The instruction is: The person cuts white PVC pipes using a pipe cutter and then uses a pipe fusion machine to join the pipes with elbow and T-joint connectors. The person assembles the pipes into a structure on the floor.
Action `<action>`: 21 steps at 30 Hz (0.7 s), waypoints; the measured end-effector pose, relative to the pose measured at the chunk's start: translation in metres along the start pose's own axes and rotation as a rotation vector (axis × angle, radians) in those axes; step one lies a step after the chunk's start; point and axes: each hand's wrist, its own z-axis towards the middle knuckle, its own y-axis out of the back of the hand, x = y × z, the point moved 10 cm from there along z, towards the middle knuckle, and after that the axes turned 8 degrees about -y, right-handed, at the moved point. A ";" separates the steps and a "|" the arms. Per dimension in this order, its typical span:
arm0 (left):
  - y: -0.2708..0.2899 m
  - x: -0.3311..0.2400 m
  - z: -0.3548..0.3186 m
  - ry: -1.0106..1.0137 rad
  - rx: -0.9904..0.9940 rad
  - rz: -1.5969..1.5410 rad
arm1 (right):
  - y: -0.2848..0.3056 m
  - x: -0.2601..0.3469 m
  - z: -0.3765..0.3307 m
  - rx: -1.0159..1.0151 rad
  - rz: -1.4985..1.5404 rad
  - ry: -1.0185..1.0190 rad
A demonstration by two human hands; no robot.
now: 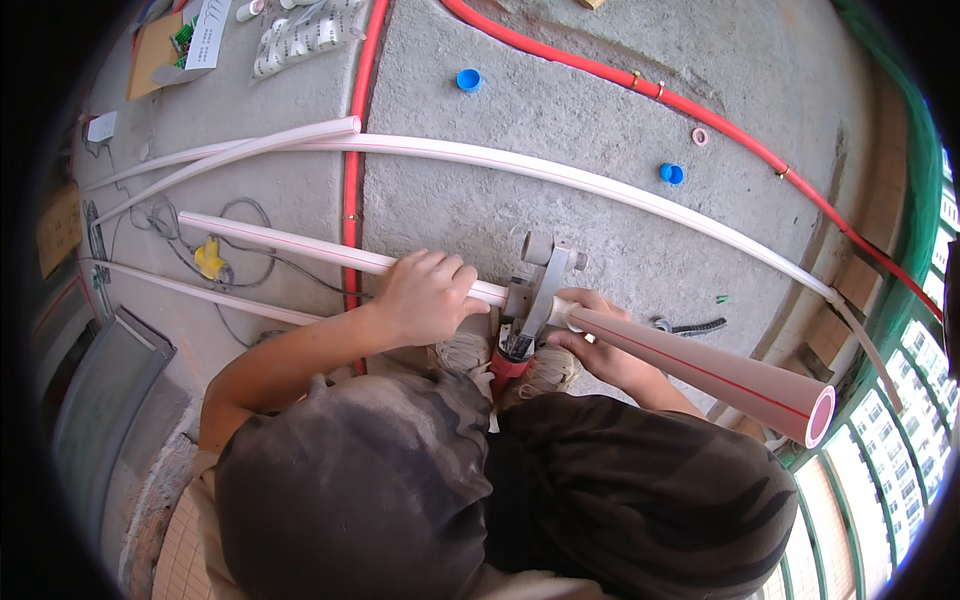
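Observation:
A pipe fusion welder [544, 292] with a grey heating plate and a red lower body stands upright between my shoes. My left hand [430, 298] is closed around a white plastic pipe with a red stripe [290, 241], whose right end meets the left side of the plate. On the other side my right hand [597, 345] grips a second red-striped pipe [715, 373] near its white fitting [563, 314]. That pipe runs toward the lower right, its open end facing me. Part of my right hand is hidden behind the pipe and the welder.
Long white pipes [480, 157] lie across the rough concrete floor. Red conduit [357, 95] is fixed along it. Blue caps [469, 80] and a pink ring [700, 136] lie scattered ahead. A cable with a yellow plug [210, 259] is at left. Green netting [925, 190] borders the right edge.

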 end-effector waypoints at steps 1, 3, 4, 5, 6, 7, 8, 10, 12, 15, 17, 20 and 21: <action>0.000 0.001 -0.001 -0.021 -0.009 0.006 | -0.003 0.000 0.002 -0.015 -0.008 0.070; 0.000 0.001 0.001 -0.040 -0.011 -0.004 | -0.003 -0.002 0.001 -0.020 -0.007 0.133; 0.001 0.003 0.001 -0.039 0.001 -0.016 | -0.002 0.001 0.002 -0.013 0.006 0.127; 0.001 0.004 0.001 -0.038 0.013 -0.028 | -0.003 0.002 0.003 -0.005 0.019 0.121; 0.002 0.005 -0.001 -0.031 0.016 -0.032 | -0.004 0.001 0.003 -0.010 0.043 0.099; 0.001 0.006 -0.001 -0.025 0.015 -0.040 | -0.003 -0.002 0.001 -0.014 0.062 0.075; 0.001 0.006 -0.002 -0.019 0.014 -0.048 | -0.003 -0.004 0.000 -0.018 0.082 0.050; 0.000 0.009 -0.001 -0.005 0.036 -0.066 | -0.006 -0.008 0.001 -0.002 0.064 0.060; 0.000 0.012 -0.002 0.029 0.090 -0.083 | -0.011 -0.012 0.000 -0.006 0.029 0.119; 0.011 0.045 -0.026 0.241 0.239 -0.067 | -0.007 -0.014 -0.006 -0.019 0.000 0.159; 0.036 0.090 -0.070 0.386 0.271 -0.035 | 0.001 -0.025 -0.012 -0.027 0.070 0.017; 0.074 0.060 -0.078 0.346 0.131 -0.100 | -0.001 -0.039 -0.005 -0.026 0.173 -0.043; 0.086 0.052 -0.067 0.320 0.067 -0.116 | 0.002 -0.028 -0.012 -0.058 0.168 0.047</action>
